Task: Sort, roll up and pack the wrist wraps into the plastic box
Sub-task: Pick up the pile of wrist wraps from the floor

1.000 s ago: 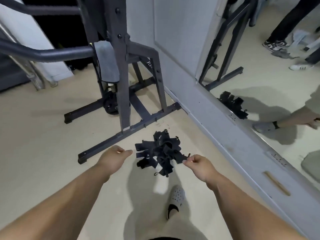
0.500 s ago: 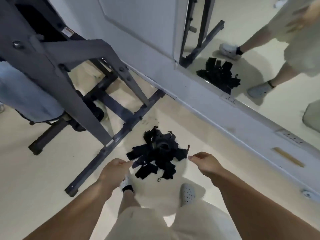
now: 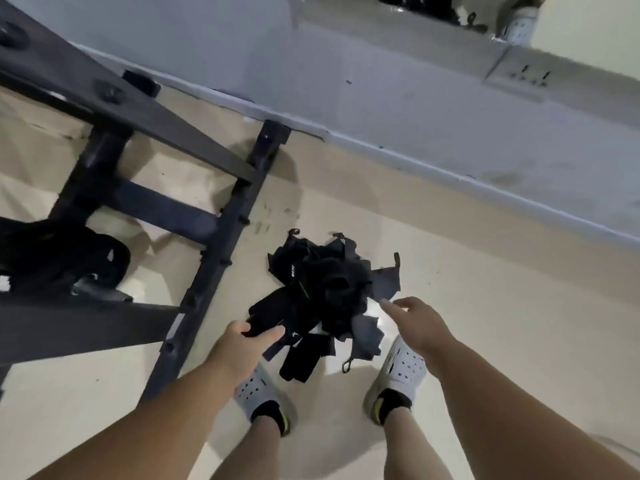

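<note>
Head view: tangled black wrist wraps (image 3: pixel 325 289) piled on floor (image 3: pixel 485 341), just ahead of shoes (image 3: pixel 258 389). Left hand (image 3: pixel 239 344) thumb and forefinger straddle one wrap end, pinch unclear. Right hand (image 3: pixel 415 322) loose, empty, beside pile. Best: pull one wrap by its end, steady the rest.

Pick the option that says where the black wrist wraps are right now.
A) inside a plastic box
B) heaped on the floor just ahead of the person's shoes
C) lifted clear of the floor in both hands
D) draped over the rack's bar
B: the wrist wraps lie in a heap on the floor, just ahead of the left shoe and the right shoe; no box is in view.
</note>
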